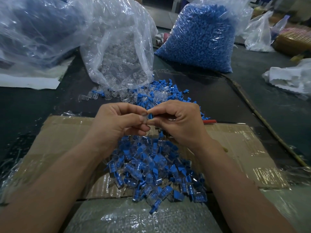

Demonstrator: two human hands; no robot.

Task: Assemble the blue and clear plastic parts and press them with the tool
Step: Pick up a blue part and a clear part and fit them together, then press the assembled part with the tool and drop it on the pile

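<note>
The dark table (218, 91) has its most free surface on the right, between the flat cardboard sheet (235, 148) and a thin cord (252, 106) that runs diagonally toward the right edge. On the left there is a narrower free strip beside the cardboard.

At the back stand three plastic bags. The left bag (38, 27) is the biggest; its content looks dark, and I cannot tell what it is. The middle bag (117, 52) lies open toward the person and contains clear parts. The right bag (202, 39) is full of blue parts.

In front of the middle bag lies a loose mix of parts (151, 95). A pile of joined pieces (154, 169) lies on the cardboard, between the forearms.

Both hands meet above this pile. The left hand (117, 121) has its fingers curled and pinches a clear part (145, 117) with thumb and forefinger. The right hand (180, 120), also curled, pinches a blue part (151, 116). The two parts touch at the fingertips.

A small red object (209, 121) shows behind the right hand.
</note>
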